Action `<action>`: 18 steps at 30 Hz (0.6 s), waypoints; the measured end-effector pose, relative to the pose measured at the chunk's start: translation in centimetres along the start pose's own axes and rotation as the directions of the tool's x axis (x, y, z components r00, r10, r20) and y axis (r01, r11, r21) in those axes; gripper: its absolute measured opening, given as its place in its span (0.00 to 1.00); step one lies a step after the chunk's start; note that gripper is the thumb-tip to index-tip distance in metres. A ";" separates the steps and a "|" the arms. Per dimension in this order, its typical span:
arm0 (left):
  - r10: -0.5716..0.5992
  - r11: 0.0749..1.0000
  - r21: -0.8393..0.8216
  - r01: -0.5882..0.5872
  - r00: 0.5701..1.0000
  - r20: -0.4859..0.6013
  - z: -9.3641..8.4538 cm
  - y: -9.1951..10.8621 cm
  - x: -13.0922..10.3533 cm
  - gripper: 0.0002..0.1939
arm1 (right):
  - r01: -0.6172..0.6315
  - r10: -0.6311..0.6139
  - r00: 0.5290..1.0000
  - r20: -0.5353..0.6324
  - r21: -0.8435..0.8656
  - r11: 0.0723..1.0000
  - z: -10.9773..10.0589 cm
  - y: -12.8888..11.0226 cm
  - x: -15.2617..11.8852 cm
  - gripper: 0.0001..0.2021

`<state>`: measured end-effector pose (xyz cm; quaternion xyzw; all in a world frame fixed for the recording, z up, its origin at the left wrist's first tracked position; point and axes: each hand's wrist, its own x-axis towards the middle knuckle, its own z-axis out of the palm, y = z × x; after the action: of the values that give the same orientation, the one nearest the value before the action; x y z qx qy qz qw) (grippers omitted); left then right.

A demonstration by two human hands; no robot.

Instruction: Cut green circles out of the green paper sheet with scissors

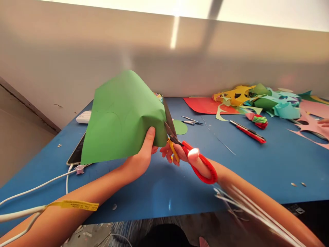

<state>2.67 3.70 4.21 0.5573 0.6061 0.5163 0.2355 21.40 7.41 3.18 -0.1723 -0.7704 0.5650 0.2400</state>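
My left hand (143, 151) grips the lower right part of a green paper sheet (113, 127), its thumb lying on the front face. The sheet is held up above the table and bends near the thumb; a faint round outline shows on it. In my right hand (190, 156) is a pair of scissors (203, 168) with red and yellow handles, my thumb through the red loop. Their dark blades stand apart at the sheet's right edge. Just behind the blades, a green paper circle (180, 127) lies on the table.
On the blue table (164, 192) lie pens (191, 121), a red box cutter (248, 132), a paper flower (257, 120), red paper (197, 104) and heaped paper scraps (277, 103). A phone (76, 151) with a white cable is at left. Another person's hand (324, 122) touches pink paper.
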 end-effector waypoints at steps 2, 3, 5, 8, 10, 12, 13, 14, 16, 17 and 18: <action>-0.102 0.985 -0.129 0.117 0.988 0.118 -0.1 0.0 0.1 0.31 | 0.003 -0.002 1.000 0.003 -0.018 1.000 -0.1 0.2 0.0 0.30; -0.114 0.977 -0.164 0.138 0.983 0.147 -0.2 0.1 0.1 0.31 | 0.002 -0.001 1.000 0.002 -0.021 1.000 -0.1 0.2 0.1 0.29; -0.086 0.973 -0.197 0.122 0.980 0.181 -0.3 0.2 0.0 0.29 | 0.002 -0.002 1.000 -0.005 -0.035 0.999 0.0 0.1 0.2 0.30; -0.026 0.982 -0.180 0.058 0.983 0.179 -0.4 0.4 -0.2 0.26 | -0.001 0.000 1.000 -0.014 -0.070 0.998 0.0 -0.2 0.5 0.31; -0.015 0.980 -0.193 0.048 0.986 0.166 -0.5 0.3 -0.3 0.24 | 0.006 -0.007 1.000 -0.013 -0.062 0.998 0.0 -0.4 0.5 0.32; -0.011 0.974 -0.223 0.048 0.987 0.162 -0.6 0.2 -0.3 0.23 | 0.022 -0.022 1.000 0.000 -0.024 0.999 0.1 -0.6 0.5 0.33; 0.001 0.972 -0.233 0.037 0.987 0.162 -0.6 0.1 -0.4 0.23 | 0.031 -0.031 0.999 0.006 -0.005 0.999 0.1 -0.7 0.5 0.34; 0.015 0.971 -0.239 0.025 0.986 0.166 -0.6 0.1 -0.4 0.23 | 0.035 -0.035 0.999 0.011 0.010 0.999 0.1 -0.7 0.5 0.35; 0.028 0.965 -0.263 0.014 0.987 0.158 -0.4 0.1 -0.4 0.23 | 0.043 -0.043 0.999 0.006 0.022 0.999 0.2 -0.9 0.6 0.34; 0.014 0.959 -0.283 0.030 0.988 0.151 -0.3 0.2 -0.5 0.22 | 0.044 -0.044 0.999 -0.001 0.019 0.999 0.2 -1.0 0.7 0.33; -0.011 0.950 -0.308 0.057 0.989 0.148 -0.1 0.2 -0.5 0.21 | 0.050 -0.050 0.999 -0.005 0.014 0.999 0.2 -1.0 0.7 0.32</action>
<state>2.80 3.13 4.29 0.5384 0.5080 0.5597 0.3725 20.71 7.30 4.23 -0.1526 -0.7698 0.5640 0.2571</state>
